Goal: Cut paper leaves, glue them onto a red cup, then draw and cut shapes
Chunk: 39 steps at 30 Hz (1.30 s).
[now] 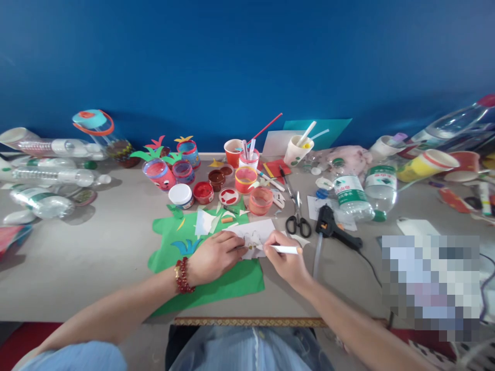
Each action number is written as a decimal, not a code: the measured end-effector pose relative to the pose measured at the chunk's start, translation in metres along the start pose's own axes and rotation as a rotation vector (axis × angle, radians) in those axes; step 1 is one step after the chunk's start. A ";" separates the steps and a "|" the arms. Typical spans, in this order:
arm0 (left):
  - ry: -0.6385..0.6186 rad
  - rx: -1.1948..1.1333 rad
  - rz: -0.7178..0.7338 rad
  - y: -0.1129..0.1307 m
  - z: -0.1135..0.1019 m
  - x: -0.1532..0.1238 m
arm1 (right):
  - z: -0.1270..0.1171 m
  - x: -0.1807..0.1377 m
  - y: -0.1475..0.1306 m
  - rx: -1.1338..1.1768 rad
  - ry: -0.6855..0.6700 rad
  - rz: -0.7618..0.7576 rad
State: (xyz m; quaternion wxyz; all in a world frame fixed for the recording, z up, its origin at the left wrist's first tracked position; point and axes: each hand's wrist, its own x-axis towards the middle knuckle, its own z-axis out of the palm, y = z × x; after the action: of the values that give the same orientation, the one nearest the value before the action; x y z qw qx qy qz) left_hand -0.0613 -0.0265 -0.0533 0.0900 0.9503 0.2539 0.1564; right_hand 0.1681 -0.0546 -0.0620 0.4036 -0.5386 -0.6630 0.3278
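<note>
My right hand (289,265) is closed round a white marker pen (286,250), its tip down on a small sheet of white paper (266,226). Dark drawn lines show on that sheet. Flat across the sheet's left side lies my left hand (214,257), fingers stretched out and pressing it down. Under both is a large sheet of green paper (235,288) with a wavy left edge. A blue leaf-shaped cut-out (186,246) rests on the green beside my left hand. Paper scraps (207,221) are scattered just beyond it.
Black-handled scissors (298,224) and a black glue gun (333,226) lie right of my hands. Farther back stand paint pots (203,192), painted cups with paper leaves (158,174) and a white cup of brushes (298,150). Plastic bottles lie at left (42,201) and stand at right (350,190).
</note>
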 end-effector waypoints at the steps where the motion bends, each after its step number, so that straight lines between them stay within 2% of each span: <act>1: 0.001 0.000 0.002 0.000 0.000 0.000 | 0.000 0.000 0.000 -0.004 -0.004 0.002; 39: -0.007 -0.019 -0.007 -0.001 0.000 -0.001 | 0.000 0.001 0.000 -0.035 0.000 -0.025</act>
State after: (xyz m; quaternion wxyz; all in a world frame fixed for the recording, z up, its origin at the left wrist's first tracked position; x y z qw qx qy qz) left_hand -0.0624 -0.0261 -0.0539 0.1007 0.9490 0.2555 0.1551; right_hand 0.1682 -0.0540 -0.0619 0.3982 -0.5372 -0.6754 0.3109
